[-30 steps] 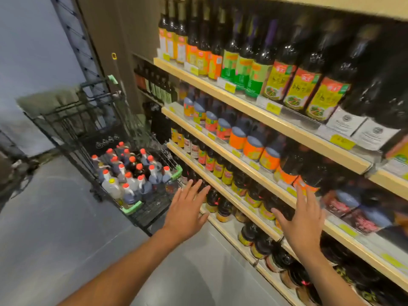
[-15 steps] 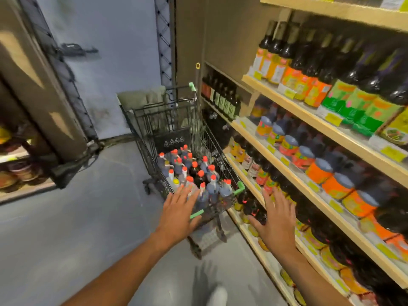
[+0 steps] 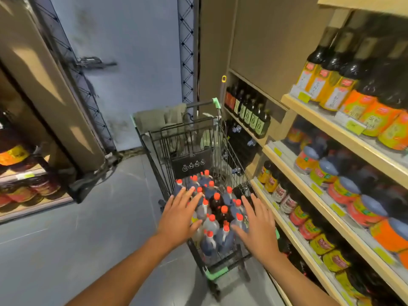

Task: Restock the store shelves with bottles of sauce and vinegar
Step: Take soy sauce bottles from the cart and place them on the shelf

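Fetching stock: reaching into the trolley for the next bottles, nothing lifted yet.

Left hand (image 3: 180, 219) spread flat, fingers straight, released and holding nothing, poised over the left side of the red-capped bottles (image 3: 215, 214). Bottles standing upright and packed close in the basket of the trolley (image 3: 217, 271), in the aisle just beside the shelves (image 3: 344, 131). Right hand (image 3: 257, 224) likewise splayed and empty, above the right side of the cluster, near the basket's shelf-side rim.

Next move, by judgement: lowering both hands, closing each round a bottle neck or handle, lifting straight up clear of the neighbours, then turning right toward a gap on a shelf. Tight packing likely to snag a neighbouring bottle on the way out.

Against the frame half a second back: view swung further left onto the trolley, trolley now central; right hand gone from the lower shelf edge to over the basket; left hand further in over the caps.
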Motion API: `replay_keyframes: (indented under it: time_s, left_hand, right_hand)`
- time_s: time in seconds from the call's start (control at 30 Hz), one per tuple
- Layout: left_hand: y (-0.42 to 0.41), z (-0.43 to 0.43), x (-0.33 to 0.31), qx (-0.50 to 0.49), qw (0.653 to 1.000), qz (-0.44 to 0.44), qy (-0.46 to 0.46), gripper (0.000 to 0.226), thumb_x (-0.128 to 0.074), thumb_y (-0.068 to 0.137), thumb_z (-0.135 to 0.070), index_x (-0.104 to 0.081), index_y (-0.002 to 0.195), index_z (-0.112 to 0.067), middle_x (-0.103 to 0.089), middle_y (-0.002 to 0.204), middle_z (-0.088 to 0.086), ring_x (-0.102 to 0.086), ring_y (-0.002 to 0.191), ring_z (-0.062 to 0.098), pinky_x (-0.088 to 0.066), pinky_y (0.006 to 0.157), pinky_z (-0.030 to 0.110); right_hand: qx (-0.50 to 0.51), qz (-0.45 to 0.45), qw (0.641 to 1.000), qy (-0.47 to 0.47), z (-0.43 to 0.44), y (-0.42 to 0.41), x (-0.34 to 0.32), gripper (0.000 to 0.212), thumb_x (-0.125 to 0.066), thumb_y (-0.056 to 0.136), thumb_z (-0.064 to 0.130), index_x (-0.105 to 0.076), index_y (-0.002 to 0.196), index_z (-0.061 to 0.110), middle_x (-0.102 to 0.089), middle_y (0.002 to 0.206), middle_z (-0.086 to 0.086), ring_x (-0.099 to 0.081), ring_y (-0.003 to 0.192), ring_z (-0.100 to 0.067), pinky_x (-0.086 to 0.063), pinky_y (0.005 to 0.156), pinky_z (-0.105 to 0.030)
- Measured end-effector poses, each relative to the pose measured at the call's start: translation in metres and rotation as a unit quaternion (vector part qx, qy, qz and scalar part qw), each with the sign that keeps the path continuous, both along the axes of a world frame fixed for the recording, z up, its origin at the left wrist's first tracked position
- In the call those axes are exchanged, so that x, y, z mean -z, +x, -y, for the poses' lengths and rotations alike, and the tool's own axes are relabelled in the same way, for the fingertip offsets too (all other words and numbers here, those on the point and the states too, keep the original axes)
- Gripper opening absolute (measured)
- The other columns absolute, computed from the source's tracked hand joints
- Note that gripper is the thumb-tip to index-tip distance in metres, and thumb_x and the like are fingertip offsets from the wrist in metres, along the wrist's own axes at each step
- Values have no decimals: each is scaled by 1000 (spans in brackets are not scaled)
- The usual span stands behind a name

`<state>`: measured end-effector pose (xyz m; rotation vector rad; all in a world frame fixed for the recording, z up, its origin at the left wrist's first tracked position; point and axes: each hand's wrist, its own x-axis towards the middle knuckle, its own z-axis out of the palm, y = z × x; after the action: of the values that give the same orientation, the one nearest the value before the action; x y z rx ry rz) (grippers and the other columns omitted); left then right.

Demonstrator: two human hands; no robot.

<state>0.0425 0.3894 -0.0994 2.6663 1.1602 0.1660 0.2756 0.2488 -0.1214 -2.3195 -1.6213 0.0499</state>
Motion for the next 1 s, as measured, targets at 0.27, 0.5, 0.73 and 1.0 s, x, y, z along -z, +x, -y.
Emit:
replay_keyframes:
  time_s: [0.27,0.5,0.73,1.0]
  left_hand:
    - [28,-97,6,4,999,-23,-29,85,-53,99,-58,-6,165,-33,0,174,-5,5,160,21,-7,130,47]
    - [71,-190,36,56,996,-40,-63,86,-55,97,-55,-8,165,-32,-4,174,-3,3,160,21,-9,130,46]
    - [106,-305,89,151,977,-95,-112,90,-52,96,-65,-6,165,-30,-5,174,0,-3,160,25,-14,129,46]
    - [121,-394,145,230,944,-169,-166,95,-53,95,-67,1,165,-32,-8,173,3,-12,158,28,-26,125,46]
  right_hand:
    - [-18,-64,996,-62,-103,28,14,91,-56,92,67,-11,163,31,-14,170,2,-13,156,-22,-18,126,-49]
    - [16,-116,989,-92,-171,51,25,84,-60,93,60,-26,161,24,-29,164,3,-26,151,-21,-27,121,-41]
    - [115,-211,952,-188,-255,58,60,64,-54,97,51,-34,153,26,-51,144,-2,-59,122,-27,-50,98,-43]
    - [230,-284,901,-235,-304,42,115,44,-63,94,31,-54,136,23,-68,126,-4,-68,109,-28,-50,71,-34]
